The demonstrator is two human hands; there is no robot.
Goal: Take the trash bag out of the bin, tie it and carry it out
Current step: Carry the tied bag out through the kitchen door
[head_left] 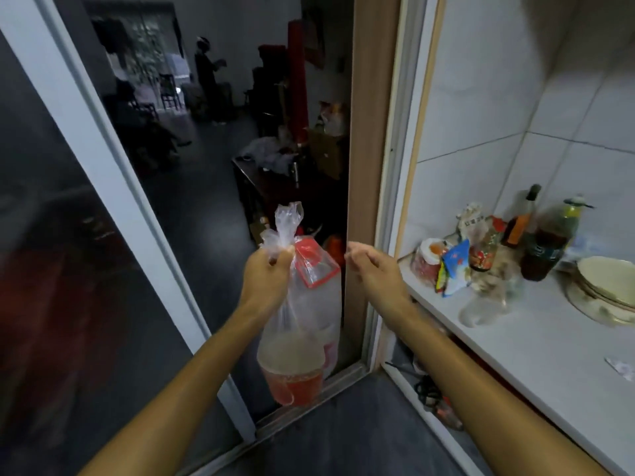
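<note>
Left hand (266,269) fisted around neck of clear bag (302,324) at frame centre, right hand (372,266) beside it loosely curled and empty, counter (536,341) at right

Bowls (608,290) cut by right edge; dark room (192,97) beyond doorway indistinct.

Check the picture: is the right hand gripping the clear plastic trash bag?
No: the left hand alone grips the clear plastic trash bag.
</note>
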